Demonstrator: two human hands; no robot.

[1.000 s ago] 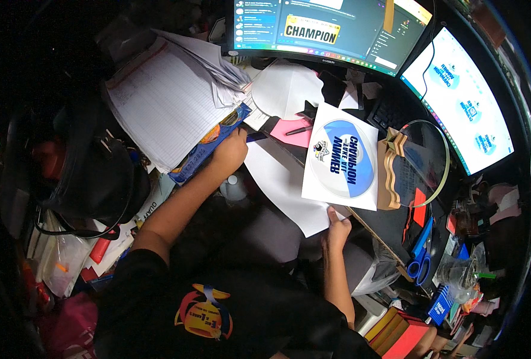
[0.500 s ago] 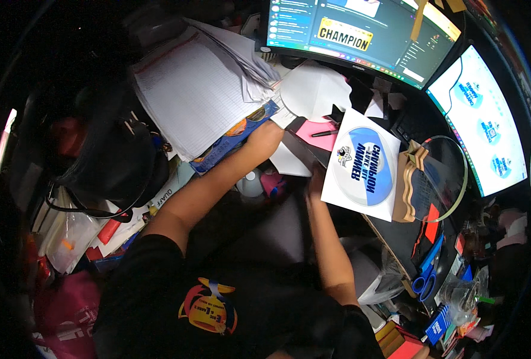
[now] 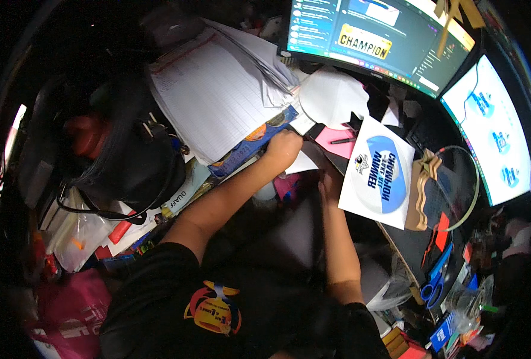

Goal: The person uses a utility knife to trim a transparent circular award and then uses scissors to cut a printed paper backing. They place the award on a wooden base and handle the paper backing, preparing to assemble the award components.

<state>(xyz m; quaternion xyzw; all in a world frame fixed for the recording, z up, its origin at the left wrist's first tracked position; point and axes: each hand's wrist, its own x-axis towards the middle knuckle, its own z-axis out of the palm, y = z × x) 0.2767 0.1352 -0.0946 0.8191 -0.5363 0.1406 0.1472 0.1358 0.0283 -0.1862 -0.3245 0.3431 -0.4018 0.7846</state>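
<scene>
- Head view: a person in a black shirt leans over a crowded counter (image 3: 397,239), both forearms running up from the lower edge towards its middle.
- Left hand (image 3: 283,146): curled into a closed grip and resting against the near end of a long blue flat package (image 3: 250,143). Whether the fingers actually clasp it cannot be told; they are turned away from the camera.
- Blue flat package: lies under the edge of a paper stack (image 3: 217,96), its long axis slanting from lower left to upper right, so its right end meets the left hand.
- Right hand (image 3: 330,179): sits just right of the left hand and lower, near the inner edge of a white printed sheet (image 3: 376,173) with a blue oval. It is blurred; its grip cannot be told, nor whether it touches the sheet.
- White printed sheet: stands tilted, directly right of the right hand, which is clearly the nearer of the two.
- Pink note (image 3: 337,140) with a dark pen on it: lies flat just beyond both hands.
- Two lit monitors (image 3: 385,42) stand at the far side.
- Containers: a clear plastic bag (image 3: 80,239) at the left holds small orange items; a dark bag (image 3: 128,167) sits beside the papers, contents unseen.
- Blue scissors (image 3: 436,287): well apart, lower right.
</scene>
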